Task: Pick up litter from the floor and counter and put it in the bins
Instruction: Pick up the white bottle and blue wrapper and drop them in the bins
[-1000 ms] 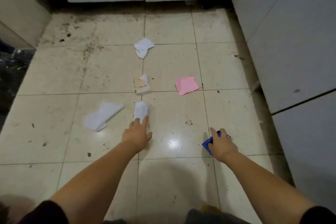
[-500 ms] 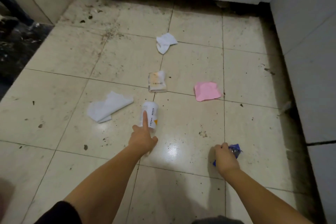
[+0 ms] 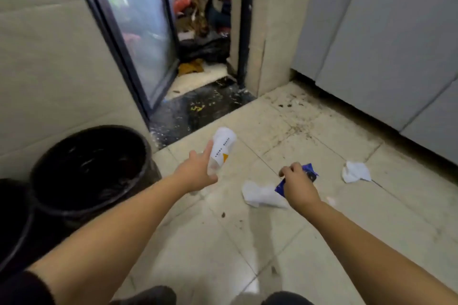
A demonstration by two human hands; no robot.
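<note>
Down by the floor (image 3: 223, 242), in the head view, the left hand (image 3: 195, 173) has its grip closed around a white paper cup (image 3: 221, 150), and the right hand (image 3: 297, 186) has its grip clenched on a crinkly blue wrapper (image 3: 308, 171), both up off the tiles. The cup could slip or miss, I think, because it is held low at one end and the black bin (image 3: 49, 156) is off to the left. Two white tissues (image 3: 262, 197) (image 3: 355, 171) lie on the floor, one just under the right hand, and nothing seems to block the way to the bin.

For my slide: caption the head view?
Left hand carries cup, right hand blue wrapper, toward black bin.
</note>
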